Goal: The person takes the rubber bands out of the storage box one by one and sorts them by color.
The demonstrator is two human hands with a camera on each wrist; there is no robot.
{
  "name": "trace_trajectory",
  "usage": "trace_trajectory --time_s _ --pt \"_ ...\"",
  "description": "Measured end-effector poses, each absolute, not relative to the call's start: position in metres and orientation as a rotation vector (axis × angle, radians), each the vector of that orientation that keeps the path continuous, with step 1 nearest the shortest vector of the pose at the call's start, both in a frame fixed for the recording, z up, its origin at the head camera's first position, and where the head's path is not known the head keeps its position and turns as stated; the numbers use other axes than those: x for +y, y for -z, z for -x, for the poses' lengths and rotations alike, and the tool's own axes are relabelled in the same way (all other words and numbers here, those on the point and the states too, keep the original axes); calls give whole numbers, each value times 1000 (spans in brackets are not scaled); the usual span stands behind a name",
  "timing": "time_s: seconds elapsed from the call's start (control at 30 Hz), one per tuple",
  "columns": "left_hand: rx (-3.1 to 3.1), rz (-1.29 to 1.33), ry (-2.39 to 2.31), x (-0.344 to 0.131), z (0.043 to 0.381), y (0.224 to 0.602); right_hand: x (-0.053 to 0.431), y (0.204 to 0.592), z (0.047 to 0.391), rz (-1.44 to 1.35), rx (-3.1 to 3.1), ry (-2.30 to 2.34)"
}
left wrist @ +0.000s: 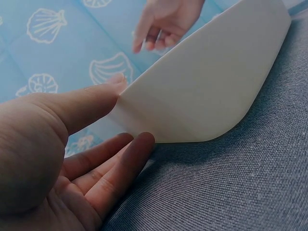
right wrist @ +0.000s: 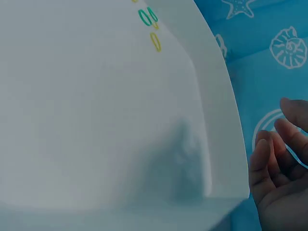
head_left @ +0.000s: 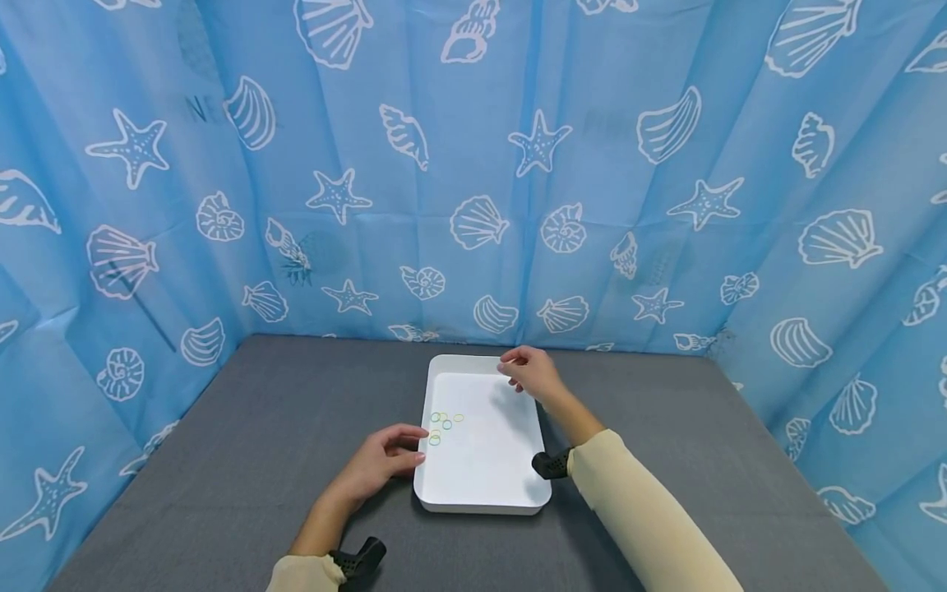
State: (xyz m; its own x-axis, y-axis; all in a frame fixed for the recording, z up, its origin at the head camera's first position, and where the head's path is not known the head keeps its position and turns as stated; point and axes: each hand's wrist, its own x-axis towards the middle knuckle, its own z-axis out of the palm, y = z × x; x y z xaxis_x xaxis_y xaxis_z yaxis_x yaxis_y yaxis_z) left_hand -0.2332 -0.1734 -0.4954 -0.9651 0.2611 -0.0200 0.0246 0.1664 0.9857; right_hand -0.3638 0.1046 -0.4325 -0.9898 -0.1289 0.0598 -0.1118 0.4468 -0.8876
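Observation:
A white rectangular tray (head_left: 484, 493) lies on the grey cloth, with several thin green and yellow loops (head_left: 447, 425) gathered near its left side. My left hand (head_left: 385, 456) holds that side: in the left wrist view the thumb sits at the rim and the fingertips touch the lower part of the outer wall (left wrist: 192, 96). Over the far right corner hovers my right hand (head_left: 534, 374), its fingers loosely bent and no object visible between them. The right wrist view shows this hand (right wrist: 281, 168) beyond the tray's rim, with yellow and green loops (right wrist: 155, 42) farther off.
Grey cloth (head_left: 318, 395) covers the table around the tray. A blue curtain (head_left: 473, 164) printed with white shells and starfish hangs behind and along both sides. Dark bands with small devices (head_left: 553, 464) are on both wrists, over cream sleeves (head_left: 644, 510).

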Motion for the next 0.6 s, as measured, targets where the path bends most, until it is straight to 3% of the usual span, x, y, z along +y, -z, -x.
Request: trace_trajectory --time_s 0.6 --pt "2238 -279 -1895 -172 233 490 75 450 354 371 2695 1505"
